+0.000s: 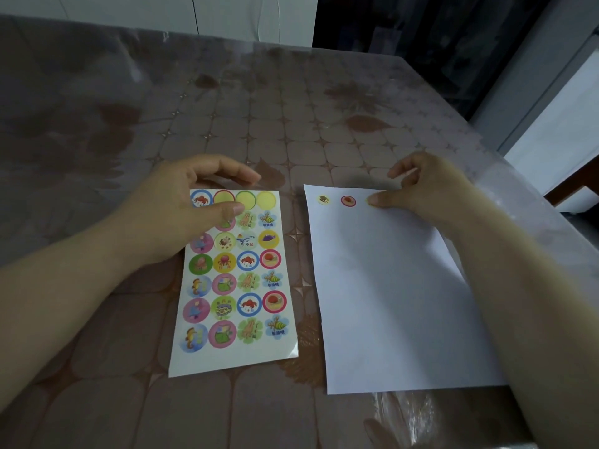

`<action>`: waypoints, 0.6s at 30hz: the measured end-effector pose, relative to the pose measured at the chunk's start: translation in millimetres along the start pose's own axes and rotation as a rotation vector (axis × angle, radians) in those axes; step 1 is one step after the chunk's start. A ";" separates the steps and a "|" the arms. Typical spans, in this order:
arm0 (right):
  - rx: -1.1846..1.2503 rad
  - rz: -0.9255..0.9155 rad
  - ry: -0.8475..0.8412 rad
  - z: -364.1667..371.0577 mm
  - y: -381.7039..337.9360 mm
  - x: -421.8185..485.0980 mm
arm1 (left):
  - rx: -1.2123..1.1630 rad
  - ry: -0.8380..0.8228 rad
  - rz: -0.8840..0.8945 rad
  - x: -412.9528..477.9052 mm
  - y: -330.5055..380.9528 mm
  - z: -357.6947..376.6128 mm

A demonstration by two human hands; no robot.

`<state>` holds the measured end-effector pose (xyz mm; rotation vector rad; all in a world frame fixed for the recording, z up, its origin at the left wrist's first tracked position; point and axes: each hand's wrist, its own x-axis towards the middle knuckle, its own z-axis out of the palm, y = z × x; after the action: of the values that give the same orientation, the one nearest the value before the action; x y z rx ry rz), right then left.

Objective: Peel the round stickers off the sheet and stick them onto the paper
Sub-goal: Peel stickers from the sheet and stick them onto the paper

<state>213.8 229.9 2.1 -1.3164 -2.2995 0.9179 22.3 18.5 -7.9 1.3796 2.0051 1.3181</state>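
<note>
The left hand [181, 205] lay on the upper left of the sheet [233, 280], thumb flat on it, fingers [240, 175] loosely curled past its top edge, grasping nothing. The right hand [421, 186] rested at the top of the paper [389, 286], thumb pressing a sticker [371, 204] down, other fingers curled. Two stickers [348, 200] sat just left of it. Both sheets lay side by side on the surface [291, 124].
</note>
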 end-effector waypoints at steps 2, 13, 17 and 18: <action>-0.042 0.031 -0.003 0.9 0.2 2.2 | -0.049 -0.018 -0.003 -0.9 -1.0 0.0; -0.278 -0.061 0.018 8.3 -6.4 -2.1 | -0.268 -0.054 -0.067 2.4 -6.4 0.1; -0.112 -0.463 0.092 22.3 -31.5 -22.0 | -0.267 -0.061 -0.131 3.0 -6.4 0.6; -0.061 -0.564 0.041 28.9 -40.8 -30.2 | -0.264 -0.051 -0.137 3.0 -6.1 0.8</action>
<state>186.7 178.6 9.4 -0.6275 -2.4763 0.6229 18.3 21.0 -12.8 1.1241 1.7830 1.4106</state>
